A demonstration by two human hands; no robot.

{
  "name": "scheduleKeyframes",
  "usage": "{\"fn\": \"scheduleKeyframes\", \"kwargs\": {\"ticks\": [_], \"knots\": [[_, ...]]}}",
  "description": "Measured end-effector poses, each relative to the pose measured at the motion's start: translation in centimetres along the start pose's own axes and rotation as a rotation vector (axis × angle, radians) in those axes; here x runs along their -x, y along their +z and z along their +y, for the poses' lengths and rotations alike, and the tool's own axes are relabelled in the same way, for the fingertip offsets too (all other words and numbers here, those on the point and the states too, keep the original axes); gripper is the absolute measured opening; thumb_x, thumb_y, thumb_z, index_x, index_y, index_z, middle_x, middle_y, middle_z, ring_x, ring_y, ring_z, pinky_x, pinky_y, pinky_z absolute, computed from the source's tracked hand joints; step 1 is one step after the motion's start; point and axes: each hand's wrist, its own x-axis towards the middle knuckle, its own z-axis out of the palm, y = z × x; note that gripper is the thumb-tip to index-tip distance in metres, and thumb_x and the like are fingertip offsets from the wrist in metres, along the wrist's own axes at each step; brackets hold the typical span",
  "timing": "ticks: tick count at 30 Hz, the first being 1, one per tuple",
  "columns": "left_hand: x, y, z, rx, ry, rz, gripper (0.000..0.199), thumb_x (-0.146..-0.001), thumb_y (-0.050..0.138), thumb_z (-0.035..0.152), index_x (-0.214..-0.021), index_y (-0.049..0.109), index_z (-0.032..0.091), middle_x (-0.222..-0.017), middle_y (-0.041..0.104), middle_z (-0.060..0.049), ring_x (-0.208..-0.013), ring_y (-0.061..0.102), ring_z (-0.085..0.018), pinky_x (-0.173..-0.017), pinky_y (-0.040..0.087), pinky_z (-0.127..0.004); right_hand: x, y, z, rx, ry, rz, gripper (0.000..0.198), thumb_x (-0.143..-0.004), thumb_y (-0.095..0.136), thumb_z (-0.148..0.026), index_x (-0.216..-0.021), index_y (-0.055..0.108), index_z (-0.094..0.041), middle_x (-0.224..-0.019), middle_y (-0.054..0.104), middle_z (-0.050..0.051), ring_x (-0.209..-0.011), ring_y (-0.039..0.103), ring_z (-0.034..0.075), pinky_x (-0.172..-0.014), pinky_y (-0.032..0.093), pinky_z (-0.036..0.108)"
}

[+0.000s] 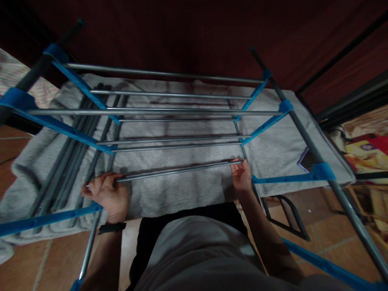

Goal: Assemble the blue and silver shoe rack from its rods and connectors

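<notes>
A thin metal rod (178,170) runs across in front of my body, low over the grey blanket. My left hand (109,193) is wrapped round its left end, close to a blue plastic bracket (72,213). At the other end, my right hand (241,173) grips the rod between thumb and fingers, palm turned up, near another blue bracket (291,178). Both hands are inside a rack frame of grey tubes (307,135) and blue brackets. Several crossbars, among them a front upper bar (157,112), span the frame beyond my hands.
Several loose grey tubes (65,161) lie side by side at the left on the grey blanket (182,190). A dark red surface (188,36) stands behind the frame. A red and yellow package (368,151) lies at the right, above the tiled floor (321,226).
</notes>
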Motion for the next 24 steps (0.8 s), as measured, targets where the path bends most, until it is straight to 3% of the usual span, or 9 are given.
{"fn": "scheduleKeyframes", "kwargs": {"ticks": [4,13,19,24], "knots": [[0.0,-0.2,0.0,-0.008,-0.011,-0.034,0.022,-0.080,0.050,0.022,-0.093,0.068,0.023,-0.108,0.067,-0.009,-0.116,0.055,-0.031,-0.111,0.023,-0.060,-0.1,-0.1,0.1,0.011,0.012,0.004,0.020,-0.083,0.073,-0.037,-0.088,0.061,-0.022,-0.087,0.074,-0.002,-0.088,0.072,0.013,-0.098,0.056,0.036],[-0.1,0.3,-0.5,0.031,0.056,0.056,0.023,-0.078,0.051,0.023,-0.092,0.069,0.025,-0.106,0.069,-0.009,-0.112,0.060,-0.035,-0.108,0.028,-0.065,-0.6,-0.5,0.5,-0.034,0.058,0.028,0.020,-0.083,0.073,-0.038,-0.088,0.060,-0.023,-0.084,0.074,-0.003,-0.085,0.072,0.010,-0.089,0.058,0.027],[-0.1,-0.1,0.1,0.089,0.025,0.059,0.038,-0.072,0.054,0.025,-0.105,0.068,0.037,-0.119,0.065,-0.007,-0.124,0.054,-0.039,-0.109,0.026,-0.069,-0.6,-0.2,0.4,-0.012,0.032,0.017,0.023,-0.082,0.074,-0.041,-0.089,0.061,-0.024,-0.082,0.073,-0.006,-0.084,0.072,0.011,-0.090,0.059,0.028],[-0.4,-0.5,0.6,0.117,0.032,0.087,0.047,-0.071,0.054,0.026,-0.113,0.066,0.042,-0.122,0.063,-0.007,-0.127,0.053,-0.040,-0.110,0.027,-0.069,-0.3,0.6,-0.3,-0.084,0.092,0.046,0.015,-0.085,0.073,-0.035,-0.085,0.063,-0.024,-0.077,0.072,-0.006,-0.077,0.072,0.010,-0.082,0.060,0.024]]}}
